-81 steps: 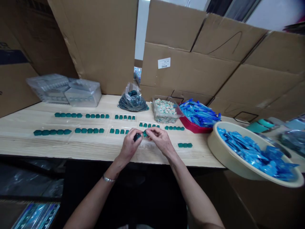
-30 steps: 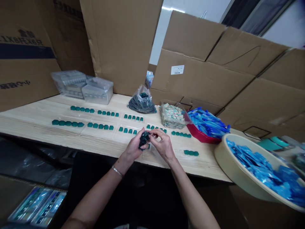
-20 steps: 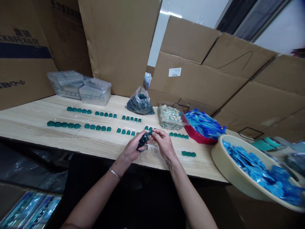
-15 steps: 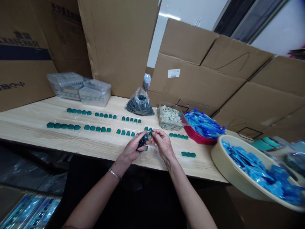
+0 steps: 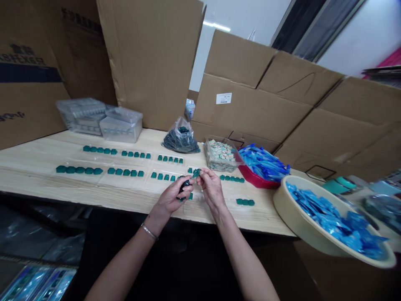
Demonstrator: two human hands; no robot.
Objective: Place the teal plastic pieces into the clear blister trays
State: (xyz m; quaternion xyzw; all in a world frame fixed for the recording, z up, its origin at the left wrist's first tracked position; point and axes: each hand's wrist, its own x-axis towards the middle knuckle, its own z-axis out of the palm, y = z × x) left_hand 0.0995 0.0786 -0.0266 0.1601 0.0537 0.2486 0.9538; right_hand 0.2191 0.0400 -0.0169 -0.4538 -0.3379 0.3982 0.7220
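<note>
Bunched dark-teal plastic pieces [image 5: 185, 184], hand-held

A thin silver bangle [image 5: 148, 231] circles the bare left wrist [image 5: 156, 216].

The teal pieces [image 5: 119, 171] before you appear as glossy, translucent plastic, and the tabletop [image 5: 134, 196] as smooth, pale wood with visible grain. Your left wrist [image 5: 153, 219] carries a polished metal bangle [image 5: 148, 231]; the cartons [image 5: 250, 113] are matt corrugated cardboard, the bag [image 5: 181, 140] thin shiny plastic, and the basin [image 5: 300, 219] smooth cream plastic.
</note>
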